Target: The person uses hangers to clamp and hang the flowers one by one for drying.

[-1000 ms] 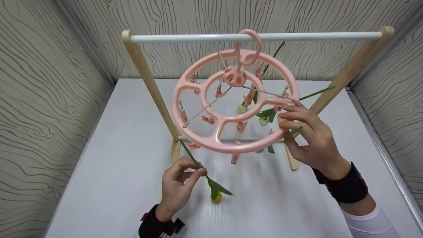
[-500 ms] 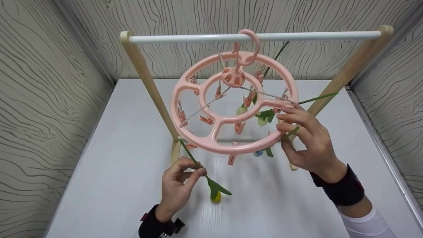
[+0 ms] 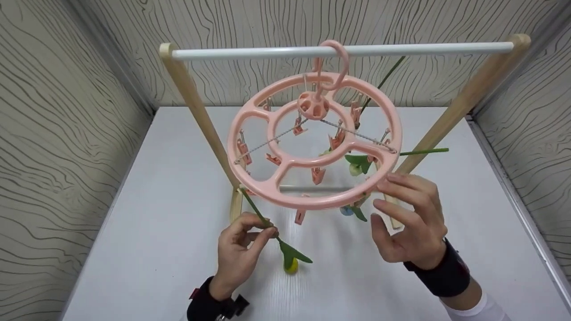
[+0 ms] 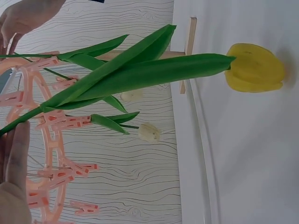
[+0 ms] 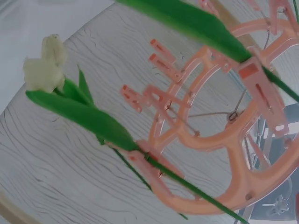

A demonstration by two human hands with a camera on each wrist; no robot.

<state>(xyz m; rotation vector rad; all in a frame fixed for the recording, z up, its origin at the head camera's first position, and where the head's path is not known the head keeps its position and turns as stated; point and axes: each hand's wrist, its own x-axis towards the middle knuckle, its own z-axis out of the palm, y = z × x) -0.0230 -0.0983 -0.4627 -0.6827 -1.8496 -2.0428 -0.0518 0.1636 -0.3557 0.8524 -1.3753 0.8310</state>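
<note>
My left hand (image 3: 243, 254) pinches the green stem of an artificial yellow tulip (image 3: 291, 266); its head points down, low over the table. In the left wrist view the yellow tulip head (image 4: 256, 67) shows beyond long leaves. A round pink clip hanger (image 3: 308, 201) hangs by its hook from a white bar. My right hand (image 3: 412, 223) has its fingers spread, fingertips at the hanger's right front rim, thumb apart from it. White tulips (image 5: 44, 74) hang head down in the hanger's clips. A blue flower (image 3: 347, 210) hangs partly hidden behind the front rim.
The white bar (image 3: 419, 49) rests on wooden posts (image 3: 196, 111) standing on a white table (image 3: 169, 249). Several pink clips (image 3: 317, 175) dangle from the ring. A long green stem (image 3: 424, 152) sticks out to the right. Wood-patterned walls (image 3: 250, 22) enclose the table.
The hanger has turned clockwise as seen from above, its front clips shifting left. My right hand has come toward me, its thumb and fingers more spread. My left hand and the yellow tulip stay put.
</note>
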